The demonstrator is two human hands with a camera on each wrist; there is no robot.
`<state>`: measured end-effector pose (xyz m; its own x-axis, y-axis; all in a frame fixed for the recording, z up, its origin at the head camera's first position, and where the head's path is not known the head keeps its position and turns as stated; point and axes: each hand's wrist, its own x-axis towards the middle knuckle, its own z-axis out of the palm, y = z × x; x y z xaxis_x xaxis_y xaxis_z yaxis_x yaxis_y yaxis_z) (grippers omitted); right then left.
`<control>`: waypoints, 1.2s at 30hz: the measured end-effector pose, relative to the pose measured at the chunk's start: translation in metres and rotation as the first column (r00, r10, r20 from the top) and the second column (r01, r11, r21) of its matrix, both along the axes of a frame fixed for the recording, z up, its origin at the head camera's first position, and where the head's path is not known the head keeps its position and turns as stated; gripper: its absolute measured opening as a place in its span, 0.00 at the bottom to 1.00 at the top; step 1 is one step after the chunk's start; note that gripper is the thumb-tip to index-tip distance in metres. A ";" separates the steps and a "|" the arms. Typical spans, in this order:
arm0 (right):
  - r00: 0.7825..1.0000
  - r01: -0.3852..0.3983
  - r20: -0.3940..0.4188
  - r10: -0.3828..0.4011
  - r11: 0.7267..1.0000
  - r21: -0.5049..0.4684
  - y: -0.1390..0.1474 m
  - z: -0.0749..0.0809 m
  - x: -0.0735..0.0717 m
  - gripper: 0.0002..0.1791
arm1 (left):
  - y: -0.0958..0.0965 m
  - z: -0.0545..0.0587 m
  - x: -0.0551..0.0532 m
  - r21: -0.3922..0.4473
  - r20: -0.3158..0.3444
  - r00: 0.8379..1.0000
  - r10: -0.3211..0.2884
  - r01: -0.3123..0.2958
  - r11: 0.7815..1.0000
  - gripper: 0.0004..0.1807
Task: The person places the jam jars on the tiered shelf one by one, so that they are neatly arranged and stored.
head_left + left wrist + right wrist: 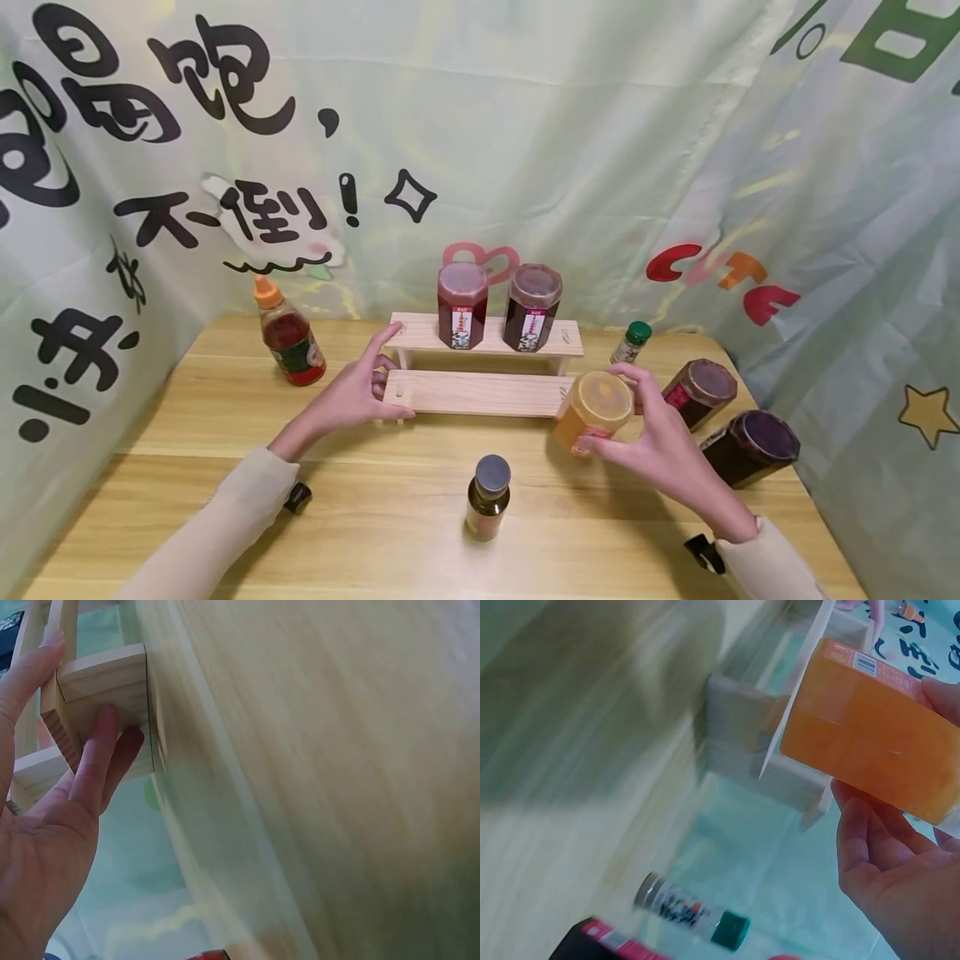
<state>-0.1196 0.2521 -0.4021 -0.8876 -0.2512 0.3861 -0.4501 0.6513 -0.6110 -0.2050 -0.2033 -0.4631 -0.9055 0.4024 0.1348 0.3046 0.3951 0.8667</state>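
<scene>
With my left hand [352, 389] gripping the left end of the wooden rack [472, 393], presumably to steady it, I grasp the tilted amber jar [596, 408] round its sides in my right hand [662, 442] by the rack's front right corner, probably leaving its base free.

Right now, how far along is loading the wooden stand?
Done, it seems: two dark red jars stand on the upper step. In hand: the right hand holds the orange jar near the lower step; the left hand grips the stand. Remaining, probably: setting that jar down, perhaps the two dark jars on the table.
</scene>
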 end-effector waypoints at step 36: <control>0.952 -0.278 0.079 0.295 0.944 -0.176 -0.149 -0.007 -0.060 0.54 | 0.003 -0.001 0.000 -0.032 0.022 0.999 -0.049 0.049 0.998 0.80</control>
<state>-0.1792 0.1032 -0.4088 -0.8243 -0.4425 0.3530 -0.5321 0.3930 -0.7499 -0.2049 -0.2005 -0.4636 -0.8871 0.4503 0.1019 0.3059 0.4079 0.8602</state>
